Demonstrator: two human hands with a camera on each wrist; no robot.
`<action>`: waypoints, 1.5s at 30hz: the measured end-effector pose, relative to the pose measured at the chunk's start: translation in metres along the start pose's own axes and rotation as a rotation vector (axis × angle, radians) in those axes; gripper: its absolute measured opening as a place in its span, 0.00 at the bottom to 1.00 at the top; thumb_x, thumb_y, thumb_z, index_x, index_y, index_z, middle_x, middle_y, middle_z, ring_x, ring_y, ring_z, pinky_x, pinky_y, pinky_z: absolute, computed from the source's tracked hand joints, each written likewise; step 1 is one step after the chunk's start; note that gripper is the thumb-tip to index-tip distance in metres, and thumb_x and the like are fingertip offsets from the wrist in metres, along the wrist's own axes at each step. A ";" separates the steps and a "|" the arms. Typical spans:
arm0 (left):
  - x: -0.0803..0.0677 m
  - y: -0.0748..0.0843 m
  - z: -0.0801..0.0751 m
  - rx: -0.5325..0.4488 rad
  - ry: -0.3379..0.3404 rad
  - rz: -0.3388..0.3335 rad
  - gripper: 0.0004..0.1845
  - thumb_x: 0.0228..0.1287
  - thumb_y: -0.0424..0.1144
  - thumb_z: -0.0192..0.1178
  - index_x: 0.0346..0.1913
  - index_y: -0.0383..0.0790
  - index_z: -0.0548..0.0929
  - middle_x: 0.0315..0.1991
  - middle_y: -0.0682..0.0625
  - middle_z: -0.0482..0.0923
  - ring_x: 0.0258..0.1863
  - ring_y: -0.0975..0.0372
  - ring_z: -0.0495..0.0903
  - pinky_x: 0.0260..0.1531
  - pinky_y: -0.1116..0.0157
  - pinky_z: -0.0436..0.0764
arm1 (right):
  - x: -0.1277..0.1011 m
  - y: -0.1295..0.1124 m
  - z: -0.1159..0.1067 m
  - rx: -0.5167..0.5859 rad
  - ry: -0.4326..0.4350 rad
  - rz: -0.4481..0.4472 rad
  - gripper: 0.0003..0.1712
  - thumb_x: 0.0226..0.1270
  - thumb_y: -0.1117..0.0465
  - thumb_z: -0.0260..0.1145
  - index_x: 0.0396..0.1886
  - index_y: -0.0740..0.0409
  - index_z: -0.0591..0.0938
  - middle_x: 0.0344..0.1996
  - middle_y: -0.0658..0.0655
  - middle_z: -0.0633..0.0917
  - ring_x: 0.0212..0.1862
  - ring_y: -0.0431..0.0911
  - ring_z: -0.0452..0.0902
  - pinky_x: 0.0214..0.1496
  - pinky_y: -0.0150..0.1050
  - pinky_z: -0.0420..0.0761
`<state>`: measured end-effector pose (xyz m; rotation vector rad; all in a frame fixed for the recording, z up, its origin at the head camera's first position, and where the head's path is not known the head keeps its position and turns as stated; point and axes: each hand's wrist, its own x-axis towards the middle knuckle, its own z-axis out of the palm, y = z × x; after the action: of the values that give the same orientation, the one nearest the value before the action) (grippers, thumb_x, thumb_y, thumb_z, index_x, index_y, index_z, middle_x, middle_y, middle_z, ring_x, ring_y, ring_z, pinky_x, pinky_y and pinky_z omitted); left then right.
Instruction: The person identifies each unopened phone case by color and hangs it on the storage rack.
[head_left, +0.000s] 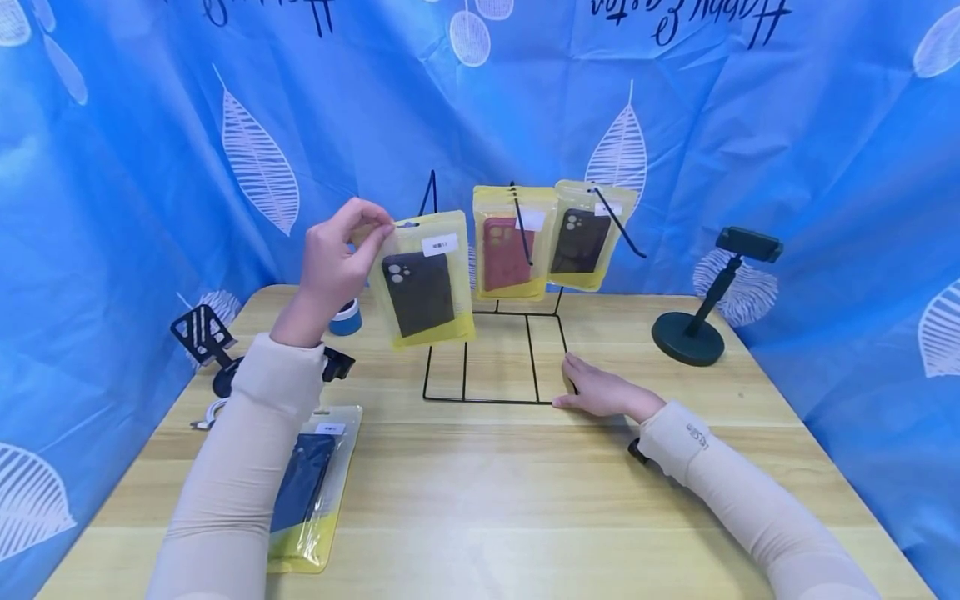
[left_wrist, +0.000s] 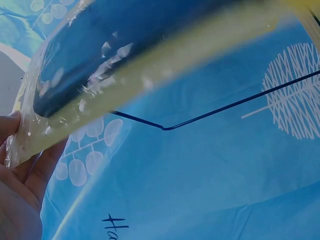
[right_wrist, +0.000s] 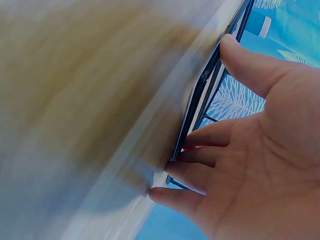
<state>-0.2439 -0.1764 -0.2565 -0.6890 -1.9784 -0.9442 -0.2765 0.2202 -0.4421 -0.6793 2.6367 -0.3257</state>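
My left hand (head_left: pixel 337 254) pinches the upper left corner of a clear-and-yellow pouch (head_left: pixel 422 329) with a dark phone case (head_left: pixel 420 296) inside. The pouch hangs upright in front of the left side of a black wire display rack (head_left: pixel 487 401), overlapping its left hook (head_left: pixel 431 187). In the left wrist view, thumb and fingers grip the pouch (left_wrist: pixel 165 75) by its edge. Down at the rack's front right base corner, my right hand (head_left: pixel 603 393) holds the wire, thumb along the front bar and fingers at the side; the right wrist view shows fingertips against the wire (right_wrist: pixel 192 107).
Pouches with a red case (head_left: pixel 506 258) and a dark case (head_left: pixel 581 242) hang from the rack's other hooks. Another pouch (head_left: pixel 311 533) lies front left, partly under my left sleeve. A green phone stand (head_left: pixel 690 333) stands right; a black stand (head_left: pixel 202 333) and blue-and-white container (head_left: pixel 346 320) are left.
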 end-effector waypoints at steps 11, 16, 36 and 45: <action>0.002 -0.013 0.007 0.036 -0.072 -0.105 0.06 0.71 0.33 0.60 0.42 0.32 0.82 0.41 0.41 0.86 0.31 0.62 0.77 0.18 0.73 0.60 | 0.000 -0.001 -0.002 -0.016 0.004 0.014 0.53 0.73 0.36 0.55 0.79 0.68 0.47 0.79 0.68 0.43 0.80 0.62 0.42 0.79 0.59 0.55; 0.007 -0.022 0.014 0.108 -0.086 -0.178 0.07 0.72 0.38 0.59 0.43 0.36 0.82 0.44 0.42 0.87 0.26 0.55 0.77 0.22 0.69 0.65 | 0.000 -0.001 0.000 0.000 -0.001 0.020 0.53 0.73 0.36 0.55 0.79 0.66 0.47 0.80 0.67 0.42 0.80 0.62 0.42 0.79 0.59 0.54; 0.067 -0.071 0.056 0.238 -0.225 -0.414 0.12 0.74 0.40 0.55 0.50 0.36 0.80 0.53 0.43 0.79 0.56 0.51 0.78 0.59 0.53 0.76 | 0.004 -0.002 0.002 0.003 -0.001 0.009 0.51 0.73 0.37 0.55 0.80 0.63 0.49 0.80 0.65 0.43 0.80 0.60 0.41 0.79 0.58 0.54; 0.078 -0.076 0.067 0.342 -0.249 -0.463 0.14 0.76 0.43 0.52 0.53 0.36 0.79 0.55 0.43 0.77 0.56 0.50 0.76 0.60 0.52 0.75 | 0.002 -0.002 0.002 -0.006 0.003 0.021 0.50 0.73 0.38 0.55 0.80 0.63 0.48 0.80 0.66 0.43 0.80 0.60 0.41 0.79 0.57 0.54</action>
<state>-0.3693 -0.1556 -0.2434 -0.1587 -2.5068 -0.7722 -0.2763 0.2172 -0.4439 -0.6536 2.6468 -0.3134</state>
